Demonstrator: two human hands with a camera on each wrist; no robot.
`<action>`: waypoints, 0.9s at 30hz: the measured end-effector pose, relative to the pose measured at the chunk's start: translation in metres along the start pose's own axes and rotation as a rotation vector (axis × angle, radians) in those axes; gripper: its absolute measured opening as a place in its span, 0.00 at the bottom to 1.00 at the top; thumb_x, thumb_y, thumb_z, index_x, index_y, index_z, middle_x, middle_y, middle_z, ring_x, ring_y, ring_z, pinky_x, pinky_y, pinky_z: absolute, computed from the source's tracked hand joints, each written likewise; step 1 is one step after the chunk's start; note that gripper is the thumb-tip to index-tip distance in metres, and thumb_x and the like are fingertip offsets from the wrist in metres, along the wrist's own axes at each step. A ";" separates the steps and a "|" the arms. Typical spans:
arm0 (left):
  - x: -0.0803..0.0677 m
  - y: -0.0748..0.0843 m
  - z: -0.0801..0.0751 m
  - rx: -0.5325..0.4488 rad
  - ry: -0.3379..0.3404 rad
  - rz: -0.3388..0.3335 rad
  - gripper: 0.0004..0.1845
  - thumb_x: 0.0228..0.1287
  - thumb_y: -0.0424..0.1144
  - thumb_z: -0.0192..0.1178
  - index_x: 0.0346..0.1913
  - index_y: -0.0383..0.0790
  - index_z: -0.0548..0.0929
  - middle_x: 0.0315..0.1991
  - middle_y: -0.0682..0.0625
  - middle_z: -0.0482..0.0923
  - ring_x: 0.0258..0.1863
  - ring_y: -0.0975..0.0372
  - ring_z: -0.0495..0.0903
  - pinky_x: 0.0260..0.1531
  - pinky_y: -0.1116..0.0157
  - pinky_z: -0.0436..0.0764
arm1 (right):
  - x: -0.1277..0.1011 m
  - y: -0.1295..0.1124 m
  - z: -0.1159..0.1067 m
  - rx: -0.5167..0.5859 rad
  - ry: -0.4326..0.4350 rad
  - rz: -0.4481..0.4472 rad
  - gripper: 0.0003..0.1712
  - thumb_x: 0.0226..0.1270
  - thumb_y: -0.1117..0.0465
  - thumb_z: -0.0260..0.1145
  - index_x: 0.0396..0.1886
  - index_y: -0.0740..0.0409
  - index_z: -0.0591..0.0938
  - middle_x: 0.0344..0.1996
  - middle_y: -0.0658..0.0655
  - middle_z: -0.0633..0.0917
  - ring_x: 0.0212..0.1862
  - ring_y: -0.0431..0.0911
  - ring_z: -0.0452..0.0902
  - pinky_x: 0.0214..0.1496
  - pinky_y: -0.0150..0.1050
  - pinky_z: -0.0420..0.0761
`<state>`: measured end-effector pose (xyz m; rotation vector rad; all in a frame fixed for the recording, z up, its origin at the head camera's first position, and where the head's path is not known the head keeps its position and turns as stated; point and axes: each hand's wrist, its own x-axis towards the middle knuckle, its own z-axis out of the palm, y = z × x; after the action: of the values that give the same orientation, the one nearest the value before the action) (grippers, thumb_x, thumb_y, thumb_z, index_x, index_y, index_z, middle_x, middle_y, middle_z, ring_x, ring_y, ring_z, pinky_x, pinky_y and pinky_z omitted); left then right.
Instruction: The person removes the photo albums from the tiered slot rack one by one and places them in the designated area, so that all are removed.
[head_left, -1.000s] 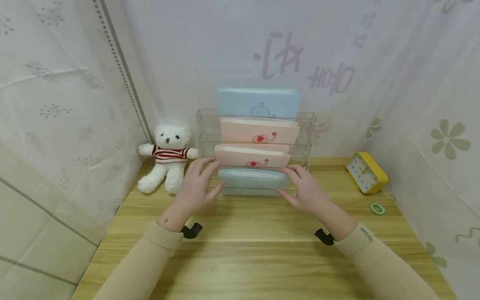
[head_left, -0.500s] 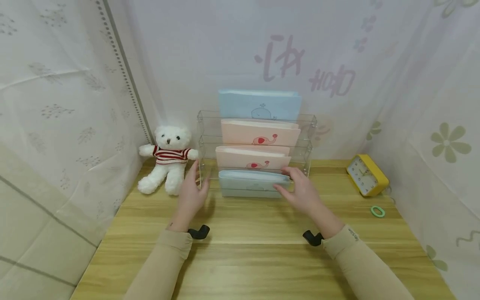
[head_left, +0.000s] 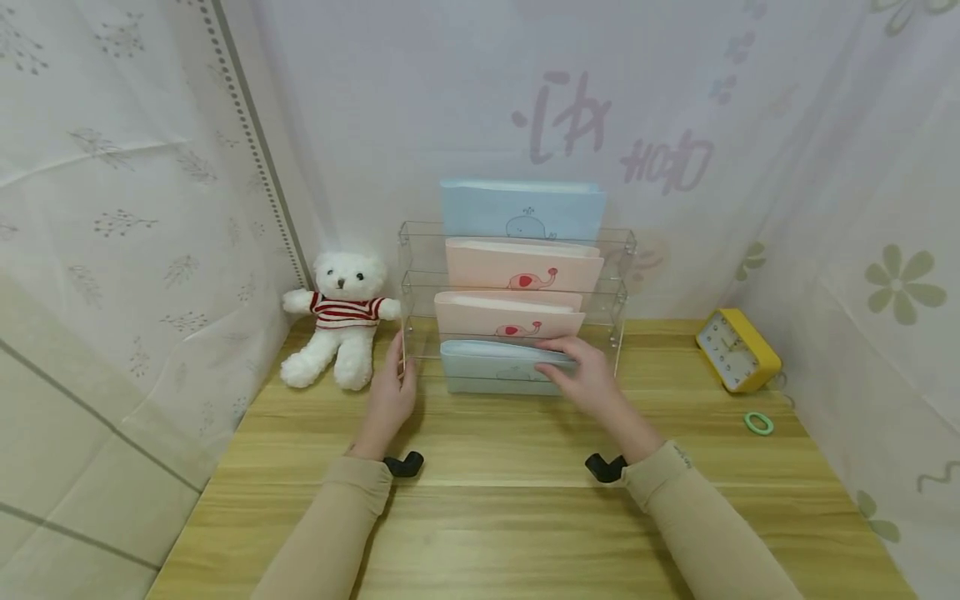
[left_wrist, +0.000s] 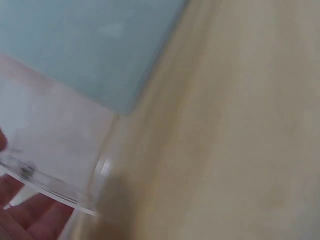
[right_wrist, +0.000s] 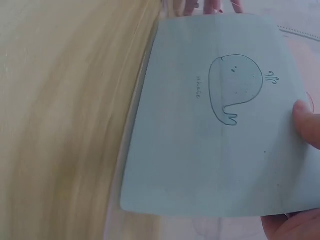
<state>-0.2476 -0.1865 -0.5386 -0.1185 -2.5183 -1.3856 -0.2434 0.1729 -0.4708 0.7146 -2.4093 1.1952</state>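
Note:
A clear acrylic tiered rack (head_left: 621, 287) stands at the back of the table with several notebooks in it. My left hand (head_left: 392, 390) holds the rack's left side panel, thumb on the inner face and fingers (left_wrist: 42, 212) outside. My right hand (head_left: 588, 377) pinches the upper right part of the front light-blue notebook (head_left: 480, 371), thumb in front and fingers behind. That notebook bears a whale drawing (right_wrist: 237, 82) and sits in the lowest tier. Behind it rise two pink elephant notebooks (head_left: 487, 308) and a blue whale notebook (head_left: 487, 204) at the top.
A white teddy bear (head_left: 345, 312) in a striped sweater sits close by the rack's left side. On the right are a yellow alarm clock (head_left: 738, 350) and a green ring (head_left: 758, 423). Patterned curtains (head_left: 840, 250) enclose the wooden table (head_left: 510, 533).
My left hand has moved from the front notebook's left end to the rack's left side and taken hold of it. My right hand has slid left along the front notebook and now pinches it.

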 end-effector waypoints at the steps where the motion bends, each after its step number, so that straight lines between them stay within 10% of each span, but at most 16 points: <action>1: 0.000 -0.002 0.002 -0.006 0.005 0.004 0.34 0.91 0.40 0.46 0.92 0.48 0.51 0.86 0.34 0.62 0.78 0.37 0.74 0.74 0.40 0.80 | 0.000 0.001 0.002 0.011 0.012 0.005 0.17 0.67 0.65 0.82 0.55 0.56 0.93 0.53 0.57 0.93 0.61 0.57 0.89 0.68 0.58 0.86; 13: -0.002 -0.012 0.010 -0.060 0.059 0.033 0.33 0.92 0.41 0.47 0.91 0.56 0.54 0.84 0.34 0.67 0.80 0.38 0.72 0.76 0.39 0.78 | -0.004 0.005 0.017 0.052 0.198 -0.018 0.08 0.63 0.68 0.83 0.41 0.55 0.96 0.39 0.55 0.91 0.45 0.53 0.90 0.51 0.23 0.82; 27: -0.002 -0.012 0.009 -0.063 0.060 0.040 0.33 0.92 0.42 0.46 0.91 0.55 0.54 0.84 0.35 0.66 0.79 0.37 0.72 0.76 0.39 0.79 | 0.006 -0.039 -0.010 0.190 0.355 -0.188 0.09 0.62 0.80 0.78 0.35 0.64 0.94 0.34 0.63 0.88 0.41 0.47 0.86 0.50 0.22 0.85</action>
<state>-0.2498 -0.1848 -0.5533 -0.1374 -2.4114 -1.4321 -0.2245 0.1589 -0.4375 0.6988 -1.9161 1.3544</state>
